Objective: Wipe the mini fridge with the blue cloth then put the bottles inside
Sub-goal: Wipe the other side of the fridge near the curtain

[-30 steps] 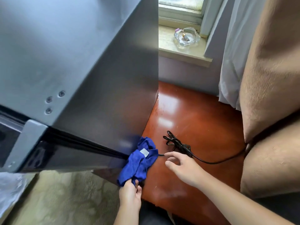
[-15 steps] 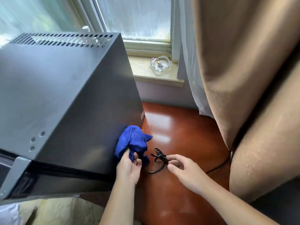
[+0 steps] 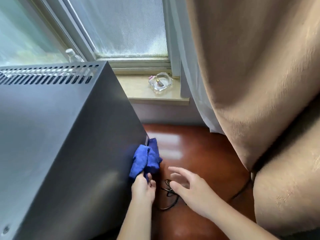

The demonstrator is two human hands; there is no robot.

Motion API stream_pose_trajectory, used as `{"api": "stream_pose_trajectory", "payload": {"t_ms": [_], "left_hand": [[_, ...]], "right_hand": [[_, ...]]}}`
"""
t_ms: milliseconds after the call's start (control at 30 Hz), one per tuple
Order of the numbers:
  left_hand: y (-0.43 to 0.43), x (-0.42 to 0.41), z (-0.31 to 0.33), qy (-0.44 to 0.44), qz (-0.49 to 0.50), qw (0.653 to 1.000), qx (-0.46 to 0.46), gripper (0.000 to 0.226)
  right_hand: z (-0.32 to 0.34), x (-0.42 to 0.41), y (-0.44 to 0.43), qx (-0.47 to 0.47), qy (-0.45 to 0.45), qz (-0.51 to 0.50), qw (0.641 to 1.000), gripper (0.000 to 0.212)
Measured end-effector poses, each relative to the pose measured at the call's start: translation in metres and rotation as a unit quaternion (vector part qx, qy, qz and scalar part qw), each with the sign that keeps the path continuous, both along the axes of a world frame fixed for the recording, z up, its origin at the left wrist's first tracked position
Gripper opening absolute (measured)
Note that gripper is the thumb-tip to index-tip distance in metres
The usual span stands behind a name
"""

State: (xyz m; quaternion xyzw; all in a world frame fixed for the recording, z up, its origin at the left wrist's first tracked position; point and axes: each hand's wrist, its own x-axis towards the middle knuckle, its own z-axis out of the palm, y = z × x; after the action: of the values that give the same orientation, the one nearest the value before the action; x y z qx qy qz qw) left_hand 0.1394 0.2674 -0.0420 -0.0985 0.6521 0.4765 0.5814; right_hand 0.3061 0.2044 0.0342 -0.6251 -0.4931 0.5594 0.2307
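The mini fridge (image 3: 60, 135) is a dark grey metal box with a matte sheen and a row of vent slots along the back of its top; the blue cloth (image 3: 145, 160), plush and bunched into folds, lies against the fridge's right side wall near its lower rear corner; the left hand (image 3: 142, 189) grips the cloth's lower end; the right hand (image 3: 188, 187) hovers just right of the fridge, fingers spread and holding nothing, above a black cord (image 3: 167, 191).

A bedroom or hotel room: window (image 3: 121, 26) behind the mini fridge (image 3: 52, 135), tan curtains (image 3: 251, 75) to its right, glass ashtray (image 3: 160, 82) on the sill (image 3: 136, 92).
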Motion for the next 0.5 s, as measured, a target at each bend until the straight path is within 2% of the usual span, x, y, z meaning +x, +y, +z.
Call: {"api": "stream_pose_trajectory", "payload": {"t_ms": [100, 233, 500], "left_hand": [[0.005, 0.004, -0.034, -0.022, -0.005, 0.998, -0.052, 0.019], [0.039, 0.011, -0.061, -0.048, 0.005, 0.996, -0.076, 0.005], [0.139, 0.038, -0.077, -0.095, 0.007, 0.995, -0.03, 0.035]], "right_hand": [[-0.015, 0.01, -0.001, -0.046, -0.025, -0.003, 0.999, 0.037], [-0.024, 0.021, 0.019, -0.071, -0.053, -0.006, 0.996, 0.032], [-0.043, 0.031, 0.056, -0.115, -0.059, -0.002, 0.992, 0.029]]}}
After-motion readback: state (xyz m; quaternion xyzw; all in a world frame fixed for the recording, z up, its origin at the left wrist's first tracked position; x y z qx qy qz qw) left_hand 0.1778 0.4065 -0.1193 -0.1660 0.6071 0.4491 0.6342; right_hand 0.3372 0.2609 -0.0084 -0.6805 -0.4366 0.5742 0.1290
